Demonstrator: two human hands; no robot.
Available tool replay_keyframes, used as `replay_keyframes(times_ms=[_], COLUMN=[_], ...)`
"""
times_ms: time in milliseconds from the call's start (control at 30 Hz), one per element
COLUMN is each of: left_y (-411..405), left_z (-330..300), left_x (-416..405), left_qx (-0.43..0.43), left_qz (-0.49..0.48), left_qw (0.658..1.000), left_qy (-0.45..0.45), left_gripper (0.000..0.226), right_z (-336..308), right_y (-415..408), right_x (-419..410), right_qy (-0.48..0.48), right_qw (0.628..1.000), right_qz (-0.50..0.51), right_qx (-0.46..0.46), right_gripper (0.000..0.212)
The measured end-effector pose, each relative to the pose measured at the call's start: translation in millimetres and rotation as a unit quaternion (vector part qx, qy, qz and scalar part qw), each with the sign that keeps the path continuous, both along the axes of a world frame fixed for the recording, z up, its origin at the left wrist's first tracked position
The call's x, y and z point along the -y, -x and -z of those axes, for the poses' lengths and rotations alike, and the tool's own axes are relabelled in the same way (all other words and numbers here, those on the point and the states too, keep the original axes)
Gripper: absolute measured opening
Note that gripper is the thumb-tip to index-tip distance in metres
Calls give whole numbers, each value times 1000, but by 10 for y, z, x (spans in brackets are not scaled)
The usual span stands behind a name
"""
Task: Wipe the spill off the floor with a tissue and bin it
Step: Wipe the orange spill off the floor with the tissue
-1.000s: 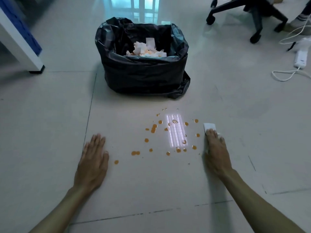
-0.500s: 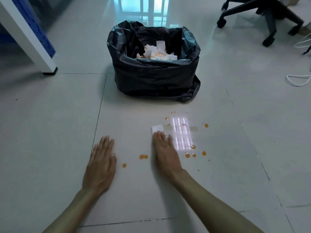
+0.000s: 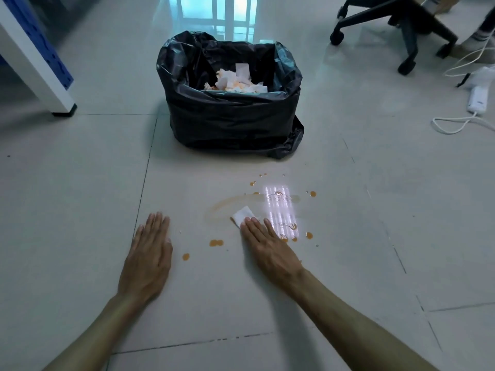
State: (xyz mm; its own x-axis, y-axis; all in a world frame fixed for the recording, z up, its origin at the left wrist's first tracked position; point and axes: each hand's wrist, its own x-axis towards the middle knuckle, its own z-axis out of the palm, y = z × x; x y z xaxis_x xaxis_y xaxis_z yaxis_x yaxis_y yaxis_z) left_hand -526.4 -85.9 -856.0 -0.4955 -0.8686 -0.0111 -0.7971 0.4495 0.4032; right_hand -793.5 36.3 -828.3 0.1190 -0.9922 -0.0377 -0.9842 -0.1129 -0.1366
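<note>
Floor [image 3: 80, 210]: pale tile, marked with orange drops [image 3: 216, 242] and a thin orange smear [image 3: 227, 203] arcing away from the tissue. Tissue [image 3: 242, 215]: white, folded, pressed flat to the tile under the fingertips of the right hand [image 3: 270, 250], which is spread open, palm down, nothing gripped. Left hand [image 3: 148, 259]: laid flat on the tile, fingers extended and together, empty, well apart from the tissue. Bin [image 3: 230, 103]: lined in black plastic, stood beyond the spill, stained tissues [image 3: 235, 81] seen inside.
</note>
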Motion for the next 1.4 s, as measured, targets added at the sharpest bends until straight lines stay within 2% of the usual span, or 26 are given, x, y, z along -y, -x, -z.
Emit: replay_keyframes(times_ms=[100, 300, 500, 600, 667, 767, 1000, 1100, 1300, 1400], left_y=[-9, -20, -102, -112, -106, -97, -112, -146, -154, -156], left_z=[-13, -10, -10, -11, -12, -11, 24, 50, 52, 52], left_x=[-1, -87, -267, -316, -314, -325, -288, -263, -233, -236], left_qx=[1, 1, 15, 21, 26, 21, -2, -13, -29, -28], left_qz=[4, 0, 13, 13, 12, 12, -1, -3, -6, -6], left_qw=[1000, 1000, 1000, 1000, 1000, 1000, 1000, 1000, 1000, 1000], left_qy=[-3, -12, -6, -5, -1, 1, 3, -5, -2, 0], left_gripper=[63, 64, 63, 62, 63, 63, 61, 60, 58, 61], right_z=[-52, -173, -136, -90, -73, -65, -26, -7, 33, 12], right_y=[285, 801, 508, 277, 119, -189, -997, -1263, -902, -565], right_x=[-148, -564, -809, -753, -666, -487, 118, 203, 11, -157], right_qy=[8, -37, -1, 19, 18, 4, -10, -7, 46, 46], right_qw=[998, 974, 941, 928, 934, 950, 986, 993, 994, 997], right_qz=[61, 222, 337, 361, 343, 294, 116, 19, -90, -53], right_qx=[-9, -20, 36, 84, 99, 104, 121, 113, 45, 25], right_gripper=[56, 63, 81, 77, 73, 77, 73, 64, 56, 58])
